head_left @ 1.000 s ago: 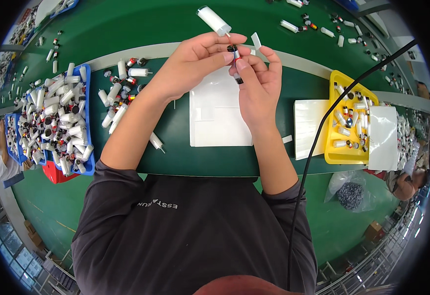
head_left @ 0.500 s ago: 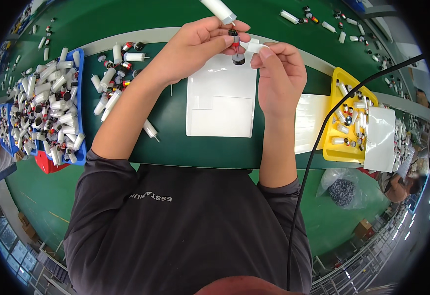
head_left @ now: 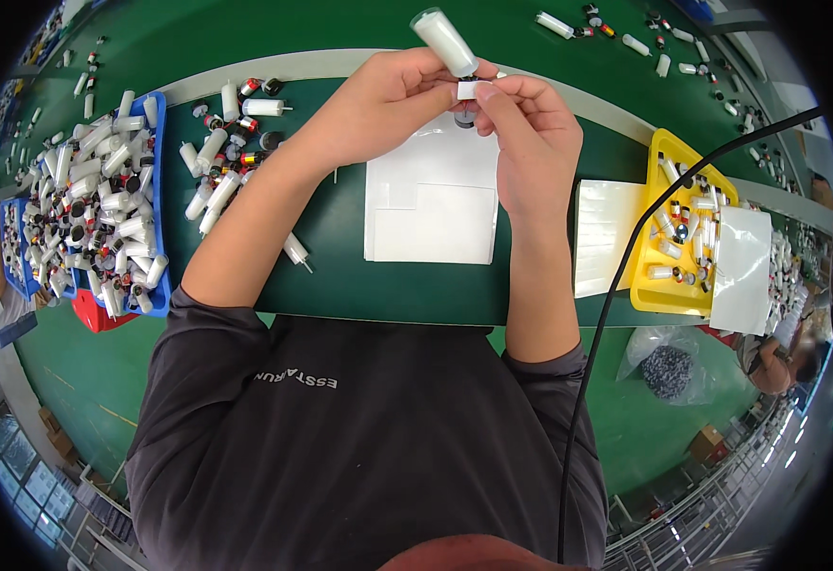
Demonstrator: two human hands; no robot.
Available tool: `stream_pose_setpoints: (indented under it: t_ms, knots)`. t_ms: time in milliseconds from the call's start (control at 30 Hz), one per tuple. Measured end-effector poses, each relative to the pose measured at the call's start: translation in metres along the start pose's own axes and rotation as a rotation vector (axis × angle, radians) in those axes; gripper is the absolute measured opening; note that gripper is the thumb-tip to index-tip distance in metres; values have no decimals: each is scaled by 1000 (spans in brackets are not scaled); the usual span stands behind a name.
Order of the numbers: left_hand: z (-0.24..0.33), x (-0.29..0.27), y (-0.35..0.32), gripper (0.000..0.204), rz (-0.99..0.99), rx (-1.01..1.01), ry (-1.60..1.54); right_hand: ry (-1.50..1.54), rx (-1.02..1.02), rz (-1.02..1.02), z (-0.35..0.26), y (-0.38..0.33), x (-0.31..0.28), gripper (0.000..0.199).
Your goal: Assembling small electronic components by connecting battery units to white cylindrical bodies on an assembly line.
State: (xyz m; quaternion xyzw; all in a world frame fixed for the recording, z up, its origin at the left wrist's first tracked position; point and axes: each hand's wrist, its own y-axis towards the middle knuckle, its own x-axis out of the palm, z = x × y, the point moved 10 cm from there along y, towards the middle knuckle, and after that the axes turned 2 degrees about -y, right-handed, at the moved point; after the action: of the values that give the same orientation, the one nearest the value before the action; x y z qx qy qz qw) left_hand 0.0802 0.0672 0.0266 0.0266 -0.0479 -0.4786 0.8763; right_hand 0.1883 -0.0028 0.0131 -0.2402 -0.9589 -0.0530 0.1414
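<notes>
- Handling the white label [head_left: 471, 90] should suit an edge grip: it looks thin, light and bendable.
- The white cylinder [head_left: 443, 43] looks stiff and smooth, perhaps slippery; best held mid-body.
- The right hand [head_left: 538, 143] pinches the label's right end, over the dark-ended piece [head_left: 464, 121].
- The left hand [head_left: 388, 103] seems to pinch that piece, its hold partly hidden.
- The label lies between the 2 hands.
</notes>
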Motion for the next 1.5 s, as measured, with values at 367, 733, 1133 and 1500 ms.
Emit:
stream_pose_setpoints:
  t_ms: [367,733,1133,1500]
  knots:
    - [0,-7,-3,30,47,-63,58,-130,-114,48,-10,-8,3,11]
    - [47,6,-18,28,-11,209,-34,700,315,-338,39,-12,23,49]
    - [171,-166,-269,32,1038,103,1271,289,194,-119,20,-14,4,11]
    - [81,-303,-469,42,1668,-57,800,-504,19,-171,-15,-29,-4,12]
